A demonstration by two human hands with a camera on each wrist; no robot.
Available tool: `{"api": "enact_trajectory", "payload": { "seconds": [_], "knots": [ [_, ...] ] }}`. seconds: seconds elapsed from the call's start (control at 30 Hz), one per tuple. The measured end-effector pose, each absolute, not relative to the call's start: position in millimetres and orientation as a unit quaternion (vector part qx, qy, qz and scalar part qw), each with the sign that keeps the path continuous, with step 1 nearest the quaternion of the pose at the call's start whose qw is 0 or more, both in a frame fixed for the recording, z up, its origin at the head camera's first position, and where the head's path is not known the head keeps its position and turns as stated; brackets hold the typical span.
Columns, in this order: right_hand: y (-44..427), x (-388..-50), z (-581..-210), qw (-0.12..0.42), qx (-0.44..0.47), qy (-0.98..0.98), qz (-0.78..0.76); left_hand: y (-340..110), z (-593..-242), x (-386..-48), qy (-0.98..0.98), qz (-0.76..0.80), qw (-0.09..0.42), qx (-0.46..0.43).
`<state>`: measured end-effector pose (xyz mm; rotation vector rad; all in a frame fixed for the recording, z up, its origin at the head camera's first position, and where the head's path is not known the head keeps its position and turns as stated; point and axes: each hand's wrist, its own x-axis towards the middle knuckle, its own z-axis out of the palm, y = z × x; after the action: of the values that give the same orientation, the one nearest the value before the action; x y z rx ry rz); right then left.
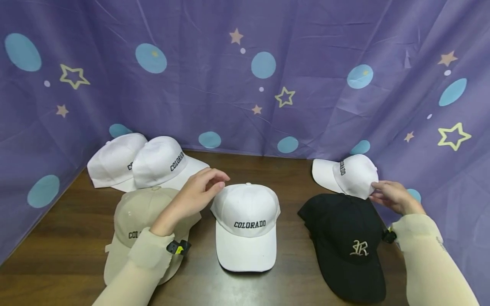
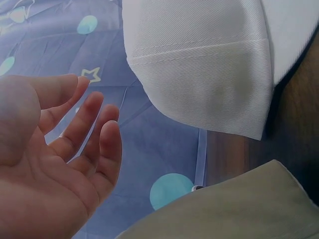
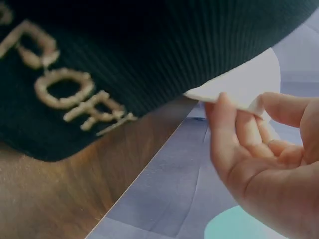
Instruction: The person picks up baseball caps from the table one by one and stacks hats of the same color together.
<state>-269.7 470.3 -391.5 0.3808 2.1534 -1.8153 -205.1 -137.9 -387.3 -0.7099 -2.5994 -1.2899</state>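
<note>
At the back right, my right hand (image 1: 392, 196) pinches the rear edge of a white cap (image 1: 360, 172), which sits on the table with its brim to the left. The right wrist view shows thumb and fingers on either side of the cap's edge (image 3: 234, 103). My left hand (image 1: 199, 187) hovers over the tan cap (image 1: 143, 212), beside the crown of the middle white COLORADO cap (image 1: 249, 208). Its fingers (image 2: 107, 149) are loosely bent and hold nothing. The black cap (image 1: 348, 238) with an embroidered monogram stands just in front of my right hand.
Two overlapping white caps, one at the far left (image 1: 111, 163) and one against it (image 1: 157, 165), stand at the back left. Behind the brown wooden table (image 1: 268, 170) hangs a purple curtain (image 1: 214, 102) with stars and dots, which also runs along both sides.
</note>
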Motion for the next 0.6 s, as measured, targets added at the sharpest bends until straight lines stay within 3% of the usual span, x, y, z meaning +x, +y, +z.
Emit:
{"api": "enact_trajectory", "payload": {
  "seconds": [0.23,0.6],
  "knots": [
    [458,-270,-380,0.115,0.07,0.731,-0.668,-138,-388,-206,-0.867,-0.429,0.076,-0.24],
    [410,-267,-311,-0.04,-0.003,0.882,-0.469,-141,-389,-207,-0.867,-0.429,0.081,-0.239]
  ]
}}
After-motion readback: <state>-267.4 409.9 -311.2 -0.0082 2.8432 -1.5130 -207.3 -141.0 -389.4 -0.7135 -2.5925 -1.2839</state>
